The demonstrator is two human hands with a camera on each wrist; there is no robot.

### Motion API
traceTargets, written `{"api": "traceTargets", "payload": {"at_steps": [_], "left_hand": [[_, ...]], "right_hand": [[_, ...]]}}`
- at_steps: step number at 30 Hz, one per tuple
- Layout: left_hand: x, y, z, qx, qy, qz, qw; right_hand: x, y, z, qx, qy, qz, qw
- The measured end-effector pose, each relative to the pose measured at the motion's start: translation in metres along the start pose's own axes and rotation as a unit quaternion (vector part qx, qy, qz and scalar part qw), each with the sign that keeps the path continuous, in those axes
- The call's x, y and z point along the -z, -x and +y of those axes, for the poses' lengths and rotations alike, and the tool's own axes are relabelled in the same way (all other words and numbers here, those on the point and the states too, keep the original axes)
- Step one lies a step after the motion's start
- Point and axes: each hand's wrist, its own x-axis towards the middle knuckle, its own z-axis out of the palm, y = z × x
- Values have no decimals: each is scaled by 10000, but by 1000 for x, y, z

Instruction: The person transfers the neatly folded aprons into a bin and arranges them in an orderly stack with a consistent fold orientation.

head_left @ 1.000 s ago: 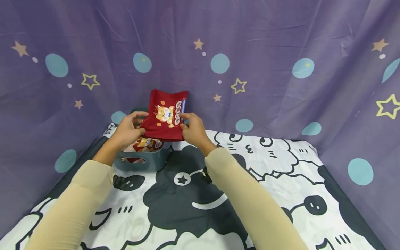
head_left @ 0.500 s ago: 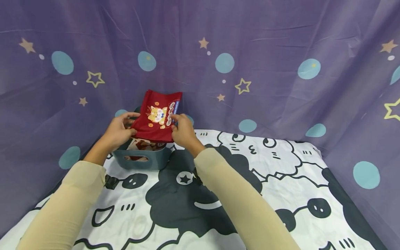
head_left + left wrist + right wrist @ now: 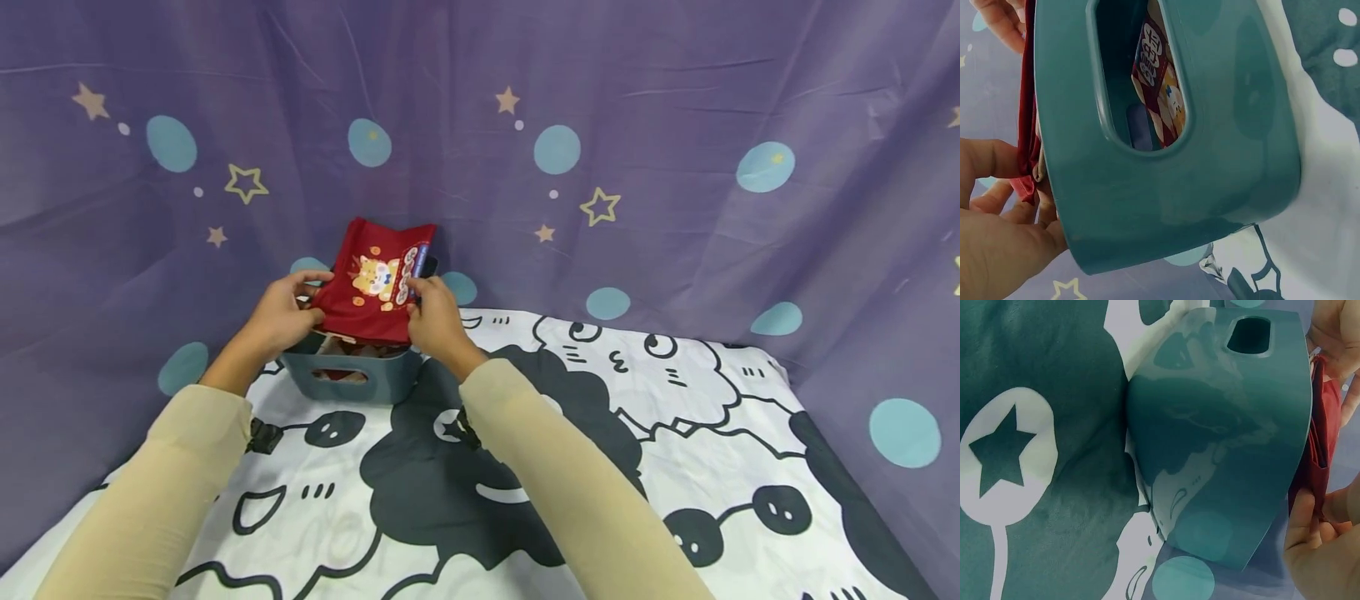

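Teal basket (image 3: 1210, 156) side-on, red packet (image 3: 1027, 112) pinched by left hand (image 3: 991, 250).

backdrop: purple curtain (image 3: 675, 100), stars and teal dots | surface: black-and-white cartoon sheet (image 3: 675, 433)

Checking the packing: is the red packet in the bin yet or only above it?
Partly in. Both hands, left hand and right hand, hold the red packet upright; its bottom edge dips behind the teal bin rim.
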Motion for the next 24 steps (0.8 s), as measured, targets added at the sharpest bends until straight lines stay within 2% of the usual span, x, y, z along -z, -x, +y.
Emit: {"api": "traceTargets", "payload": {"at_steps": [2, 4, 7, 9, 15, 24], "left_hand": [[0, 1, 1, 29, -298, -80, 9995], [1, 2, 0, 19, -845, -171, 9963], [3, 3, -3, -36, -1697, -253, 9852], [4, 4, -5, -78, -2011, -187, 9794], [0, 5, -1, -192, -2065, -23, 9783], [-14, 6, 13, -298, -2019, -166, 9788]], "right_hand": [[0, 1, -1, -140, -4, -75, 9999], [0, 3, 0, -339, 41, -157, 9993], [0, 6, 2, -638, 29, -296, 9975], [-1, 7, 4, -718, 7, -354, 9968], [-2, 9, 9, -642, -108, -417, 9970], [0, 12, 8, -492, 165, -471, 9975]]}}
